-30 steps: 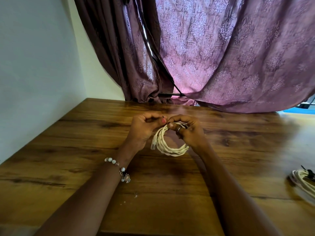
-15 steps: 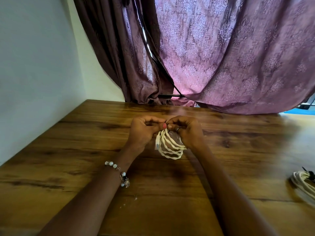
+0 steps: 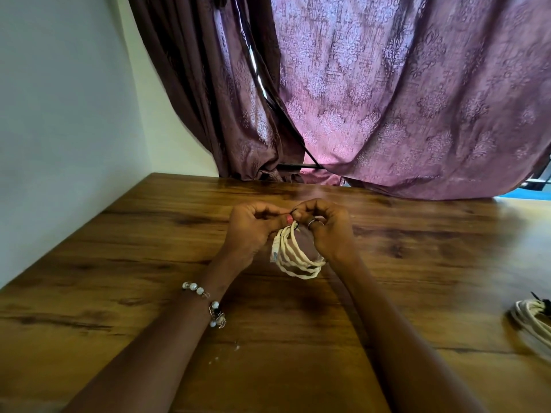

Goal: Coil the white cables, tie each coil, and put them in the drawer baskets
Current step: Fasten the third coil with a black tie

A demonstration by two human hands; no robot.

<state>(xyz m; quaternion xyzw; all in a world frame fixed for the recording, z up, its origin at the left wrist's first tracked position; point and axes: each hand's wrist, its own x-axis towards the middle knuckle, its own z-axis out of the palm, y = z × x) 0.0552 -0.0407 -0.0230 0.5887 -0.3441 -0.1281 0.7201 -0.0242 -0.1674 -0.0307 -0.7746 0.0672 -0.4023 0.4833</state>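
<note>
A coil of white cable hangs between my two hands above the wooden table, its clear plug end pointing down on the left. My left hand and my right hand meet at the top of the coil, fingers curled, both pinching a thin black tie at that spot. Most of the tie is hidden by my fingertips. A second coil of white cable with a black tie lies on the table at the right edge.
A purple patterned curtain hangs behind the table's far edge, with a black cable running down its gap. A white wall borders the table on the left. Small white crumbs lie near my left forearm.
The coil has turned from lying flatter to hanging more upright under my fingertips. Both hands have stayed together at its top and drifted slightly away from me.
</note>
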